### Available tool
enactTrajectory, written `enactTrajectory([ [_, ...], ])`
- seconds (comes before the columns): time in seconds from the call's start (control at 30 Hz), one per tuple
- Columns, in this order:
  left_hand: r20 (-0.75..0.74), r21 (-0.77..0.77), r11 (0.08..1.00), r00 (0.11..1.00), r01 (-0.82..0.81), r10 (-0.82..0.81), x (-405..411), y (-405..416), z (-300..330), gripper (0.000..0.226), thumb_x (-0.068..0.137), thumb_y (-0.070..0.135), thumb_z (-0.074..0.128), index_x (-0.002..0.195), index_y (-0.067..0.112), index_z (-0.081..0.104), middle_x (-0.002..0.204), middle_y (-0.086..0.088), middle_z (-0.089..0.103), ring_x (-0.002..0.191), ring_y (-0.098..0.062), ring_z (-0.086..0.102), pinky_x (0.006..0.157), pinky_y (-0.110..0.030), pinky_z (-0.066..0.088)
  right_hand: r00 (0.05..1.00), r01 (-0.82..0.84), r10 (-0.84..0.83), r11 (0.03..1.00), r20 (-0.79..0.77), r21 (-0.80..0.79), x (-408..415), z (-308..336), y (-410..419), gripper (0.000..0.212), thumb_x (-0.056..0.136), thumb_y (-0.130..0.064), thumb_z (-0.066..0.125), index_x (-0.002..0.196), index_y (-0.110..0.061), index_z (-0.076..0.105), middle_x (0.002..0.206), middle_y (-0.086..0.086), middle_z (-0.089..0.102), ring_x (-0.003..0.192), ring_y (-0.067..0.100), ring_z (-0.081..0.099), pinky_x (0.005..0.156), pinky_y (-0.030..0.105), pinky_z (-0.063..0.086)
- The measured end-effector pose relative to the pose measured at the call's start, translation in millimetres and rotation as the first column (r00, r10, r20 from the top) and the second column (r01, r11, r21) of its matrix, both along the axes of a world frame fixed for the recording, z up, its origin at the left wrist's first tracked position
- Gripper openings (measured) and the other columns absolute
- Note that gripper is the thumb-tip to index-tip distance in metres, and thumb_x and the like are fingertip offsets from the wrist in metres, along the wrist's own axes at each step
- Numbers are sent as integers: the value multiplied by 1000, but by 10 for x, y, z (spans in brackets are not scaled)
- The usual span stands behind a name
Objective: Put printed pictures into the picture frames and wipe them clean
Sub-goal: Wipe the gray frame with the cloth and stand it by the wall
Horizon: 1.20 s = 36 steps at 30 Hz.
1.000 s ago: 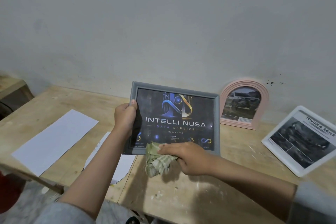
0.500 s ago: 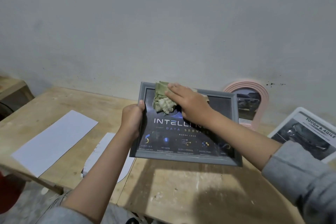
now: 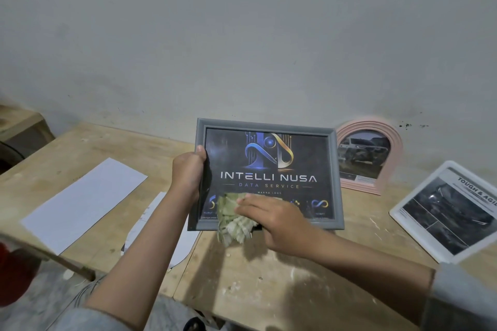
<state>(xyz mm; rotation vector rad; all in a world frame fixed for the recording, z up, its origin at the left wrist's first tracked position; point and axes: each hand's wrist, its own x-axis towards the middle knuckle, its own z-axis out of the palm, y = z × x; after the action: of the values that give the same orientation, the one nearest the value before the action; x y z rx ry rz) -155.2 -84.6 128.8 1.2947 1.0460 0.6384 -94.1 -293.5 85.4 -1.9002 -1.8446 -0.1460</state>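
Observation:
A grey picture frame [image 3: 333, 169] with a dark "INTELLI NUSA" print is held tilted above the wooden table [image 3: 282, 282]. My left hand [image 3: 188, 172] grips its left edge, thumb on the front. A crumpled greenish cloth [image 3: 231, 220] lies against the frame's lower left part, and my right hand [image 3: 271, 220] presses it there with fingers laid flat. The cloth hangs over the frame's bottom edge.
A pink arched frame [image 3: 390, 142] with a car picture leans on the wall at the right. A white rectangular frame [image 3: 414, 239] with a car print lies flat at far right. White paper sheets [image 3: 80, 204] lie at left, one cut piece [image 3: 150, 220] under my left arm.
My right hand swept the cloth from the frame's top left corner down to its lower left part. The frame tilted back more upright in my left hand.

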Motion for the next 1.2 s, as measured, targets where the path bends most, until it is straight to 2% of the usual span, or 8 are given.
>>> enactTrajectory([
  [0.17,-12,66,997,1000,-28,28,-28,1,-2,35,87,37,55,66,13,44,73,-11,41,68,-22,40,64,-35,32,918,-110,12,968,-397,-227,87,289,-16,63,66,8,39,115,-21,67,106,-11,69,94,6,64,77,22,49],
  [0.27,21,75,997,1000,8,-9,-37,-44,2,33,79,44,54,73,12,47,71,-9,43,66,-23,39,62,-35,33,845,-6,-64,992,-530,-130,251,593,101,58,71,13,38,111,-15,69,85,-23,66,69,-1,58,66,15,44],
  [0.4,105,36,997,992,69,-73,-5,-198,36,32,84,35,59,71,6,59,67,-14,52,65,-25,47,63,-38,40,987,140,-123,971,-99,194,497,864,370,62,66,3,38,123,-9,63,124,4,64,114,19,60,91,37,53],
  [0.6,248,26,993,962,113,-116,-22,-414,56,34,86,11,54,52,14,59,55,-3,56,62,-19,49,59,-30,40,942,129,-155,986,296,108,519,676,579,88,50,16,60,136,0,47,144,20,42,133,38,40,105,52,32],
  [0.77,340,-32,993,935,117,-99,-133,-494,47,18,86,9,54,87,-4,67,77,-17,61,74,-24,58,70,-36,45,954,104,-131,988,271,112,210,398,490,90,45,14,60,133,2,49,141,21,46,130,37,45,103,53,35],
  [0.9,286,-54,995,956,80,-61,-193,-494,1,18,84,21,60,80,4,62,76,-15,53,71,-25,50,67,-36,41,967,39,-51,998,250,52,14,184,363,87,45,11,62,131,0,53,139,20,48,127,36,48,100,53,38],
  [1.03,213,-90,995,977,51,-31,-217,-459,-41,26,85,29,60,67,17,45,62,-5,34,61,-18,34,58,-30,30,979,-31,37,999,200,-34,-128,85,242,70,65,-3,27,129,-1,55,138,17,50,126,33,50,99,51,41],
  [1.2,229,-117,992,973,43,-16,-252,-413,-28,19,88,29,58,86,10,61,82,-11,57,77,-23,55,72,-36,45,988,-145,151,980,35,-139,-218,12,130,71,66,2,27,130,-8,55,141,9,49,133,23,44,106,51,38],
])
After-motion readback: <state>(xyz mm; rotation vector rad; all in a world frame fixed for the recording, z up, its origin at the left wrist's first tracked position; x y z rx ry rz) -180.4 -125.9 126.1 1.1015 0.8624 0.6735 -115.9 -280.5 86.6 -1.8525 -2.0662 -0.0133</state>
